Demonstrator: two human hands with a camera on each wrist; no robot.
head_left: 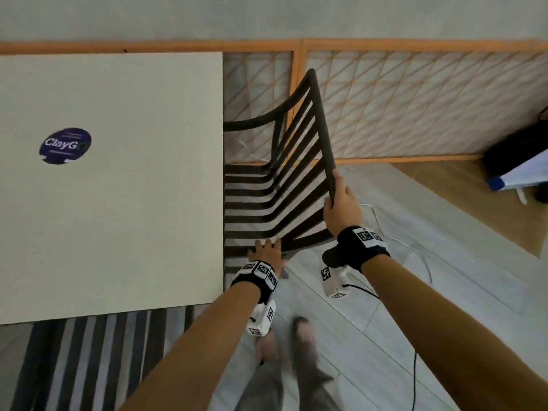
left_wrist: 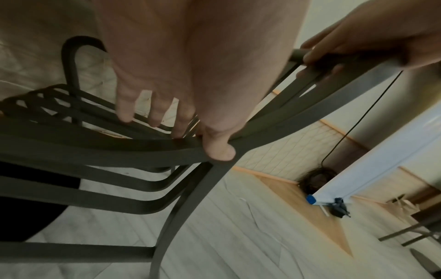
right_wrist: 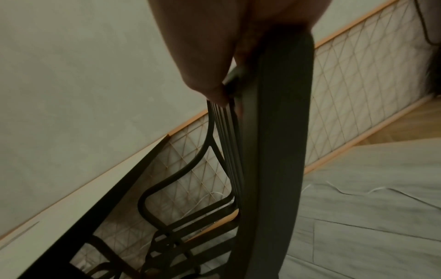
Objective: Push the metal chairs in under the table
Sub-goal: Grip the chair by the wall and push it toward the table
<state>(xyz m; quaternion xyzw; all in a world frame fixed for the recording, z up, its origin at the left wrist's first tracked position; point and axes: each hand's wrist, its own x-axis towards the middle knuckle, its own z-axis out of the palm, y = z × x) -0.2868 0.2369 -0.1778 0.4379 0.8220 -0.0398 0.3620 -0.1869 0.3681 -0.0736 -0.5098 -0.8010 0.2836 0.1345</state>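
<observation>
A dark metal slatted chair [head_left: 267, 197] stands at the right edge of the white table [head_left: 118, 203], with the front of its seat under the tabletop. My right hand [head_left: 341, 203] grips the near end of the top rail of the chair back [right_wrist: 281, 132], thumb and fingers [left_wrist: 317, 52] wrapped round it. My left hand [head_left: 267, 250] lies low on the near side of the chair, fingers [left_wrist: 155, 115] stretched over the slats and thumb [left_wrist: 219, 151] pressed on the curved side bar. A second slatted chair [head_left: 89, 357] shows at the table's near edge.
A wooden-framed lattice panel [head_left: 415, 108] runs along the wall just behind the chair. A white cable [head_left: 415, 247] lies on the grey floor to the right. A black bag and a white object with a blue cap [head_left: 498, 182] sit at far right. My feet [head_left: 296, 336] are below.
</observation>
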